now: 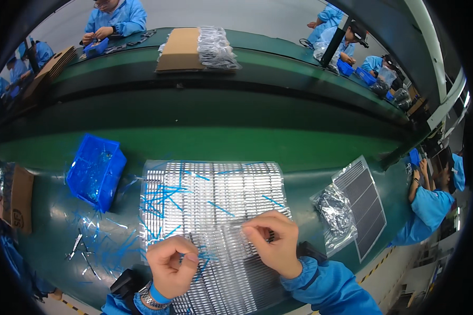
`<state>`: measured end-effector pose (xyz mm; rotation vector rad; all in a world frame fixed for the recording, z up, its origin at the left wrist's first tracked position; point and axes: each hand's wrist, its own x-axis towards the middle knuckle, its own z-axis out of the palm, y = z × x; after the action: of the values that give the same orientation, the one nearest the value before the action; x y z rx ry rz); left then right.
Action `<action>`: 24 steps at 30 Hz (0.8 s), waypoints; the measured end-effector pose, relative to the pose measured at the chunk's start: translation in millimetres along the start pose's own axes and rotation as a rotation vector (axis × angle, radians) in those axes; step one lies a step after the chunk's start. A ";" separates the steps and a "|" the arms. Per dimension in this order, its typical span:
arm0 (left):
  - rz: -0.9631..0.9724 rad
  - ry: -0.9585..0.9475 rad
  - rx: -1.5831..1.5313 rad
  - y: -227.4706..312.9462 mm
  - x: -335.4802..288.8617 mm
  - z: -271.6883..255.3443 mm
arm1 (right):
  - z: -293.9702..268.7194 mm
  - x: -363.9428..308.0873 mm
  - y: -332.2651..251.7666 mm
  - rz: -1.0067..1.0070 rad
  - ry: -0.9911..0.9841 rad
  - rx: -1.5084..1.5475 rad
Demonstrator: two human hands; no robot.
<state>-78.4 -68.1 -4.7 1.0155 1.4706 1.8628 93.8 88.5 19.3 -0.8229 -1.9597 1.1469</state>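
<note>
I note a green bench point(299, 178) and a deep-blue bin point(110, 184). My sleeves point(331, 289) are light blue; silver rows stripe the sheet point(236, 184).

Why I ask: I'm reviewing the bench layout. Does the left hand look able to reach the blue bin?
Probably yes. The open-topped blue bin stands ahead and to the left of the left hand, with only low, loose blue strips and the edge of the patterned sheet apparently between them.

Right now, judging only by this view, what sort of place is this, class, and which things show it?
Probably a factory workshop for hand assembly or packing: several people wear similar blue coats, they work along long green worktops, and blue bins stand at several places.
</note>
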 end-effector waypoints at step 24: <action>0.345 0.517 1.016 68.9 52.5 -87.3 | 7.3 1.0 5.5 0.088 0.065 0.252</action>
<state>-178.0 -91.3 63.6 1.3191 2.8568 1.6223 88.2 88.2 11.9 -0.8066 -1.6977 1.3680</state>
